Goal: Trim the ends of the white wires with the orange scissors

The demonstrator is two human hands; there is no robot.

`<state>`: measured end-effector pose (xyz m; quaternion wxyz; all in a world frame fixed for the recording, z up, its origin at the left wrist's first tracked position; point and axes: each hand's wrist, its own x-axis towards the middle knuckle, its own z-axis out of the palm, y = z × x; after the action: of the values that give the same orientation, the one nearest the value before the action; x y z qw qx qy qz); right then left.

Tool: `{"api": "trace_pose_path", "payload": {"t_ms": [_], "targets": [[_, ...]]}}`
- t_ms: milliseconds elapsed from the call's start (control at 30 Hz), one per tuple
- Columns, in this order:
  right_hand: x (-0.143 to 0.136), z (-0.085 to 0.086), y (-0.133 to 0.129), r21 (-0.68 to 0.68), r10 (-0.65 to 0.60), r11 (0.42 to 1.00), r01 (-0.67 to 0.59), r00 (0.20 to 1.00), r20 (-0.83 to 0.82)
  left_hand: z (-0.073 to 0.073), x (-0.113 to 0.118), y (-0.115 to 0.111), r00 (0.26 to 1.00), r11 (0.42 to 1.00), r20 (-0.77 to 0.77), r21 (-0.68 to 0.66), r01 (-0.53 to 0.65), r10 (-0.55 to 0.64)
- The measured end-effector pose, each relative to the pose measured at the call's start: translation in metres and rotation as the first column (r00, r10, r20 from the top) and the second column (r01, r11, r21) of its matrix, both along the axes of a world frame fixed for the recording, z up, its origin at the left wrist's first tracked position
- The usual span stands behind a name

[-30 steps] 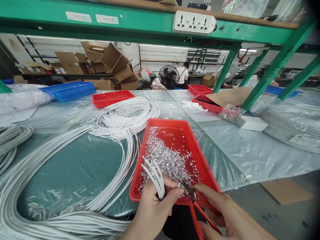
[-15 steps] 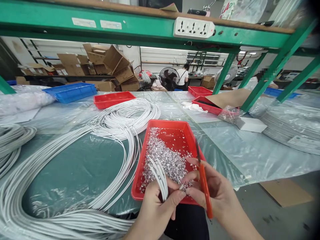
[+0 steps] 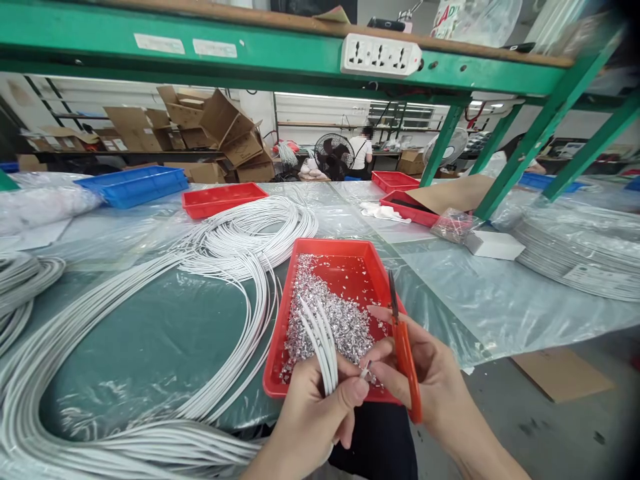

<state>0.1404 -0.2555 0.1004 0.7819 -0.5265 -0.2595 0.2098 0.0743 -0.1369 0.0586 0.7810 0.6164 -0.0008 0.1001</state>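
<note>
Two bare hands of mine meet over the near end of a red tray (image 3: 345, 272) in the head view. My left hand (image 3: 317, 408) is closed around a few white cables (image 3: 323, 343), which stand up in a small fan between thumb and fingers, their tips over the tray. With that thumb and forefinger I pinch one more cable end (image 3: 365, 372), which pokes out toward the right. My right hand (image 3: 433, 373) grips a pair of scissors (image 3: 408, 370) by the orange handles, blades pointing up and away from me; the thumb and fingertips of that hand come right up to the pinched cable end, though I cannot tell whether they press on it. Under my fingers, small silvery scraps (image 3: 325, 313) lie heaped along the tray's left side and middle. To the left, a long bundle (image 3: 100, 293) of white cable sweeps in a wide curve over the plastic-covered table (image 3: 150, 340), running up to a coil (image 3: 240, 243) beside the tray's far left corner. Farther back sit a smaller red tray (image 3: 225, 201) and a blue tray (image 3: 135, 188). On the right, a white box (image 3: 495, 247) lies near a flat coil under clear plastic (image 3: 580, 247). Above everything, a green beam (image 3: 280, 57) carries a white power strip (image 3: 380, 57)
</note>
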Motion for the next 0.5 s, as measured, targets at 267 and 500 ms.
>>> {"api": "trace_pose_path", "payload": {"t_ms": [267,500], "targets": [[0.002,-0.002,-0.002,-0.06,0.042,0.997,-0.045,0.998,-0.049,0.004,-0.001,-0.001,0.997,0.999,-0.066,0.036,-0.041,0.043],[0.018,-0.021,0.0,0.077,0.101,0.991,-0.112,0.985,0.141,0.011,0.0,-0.008,0.97,0.969,-0.075,-0.072,-0.238,0.232]]}}
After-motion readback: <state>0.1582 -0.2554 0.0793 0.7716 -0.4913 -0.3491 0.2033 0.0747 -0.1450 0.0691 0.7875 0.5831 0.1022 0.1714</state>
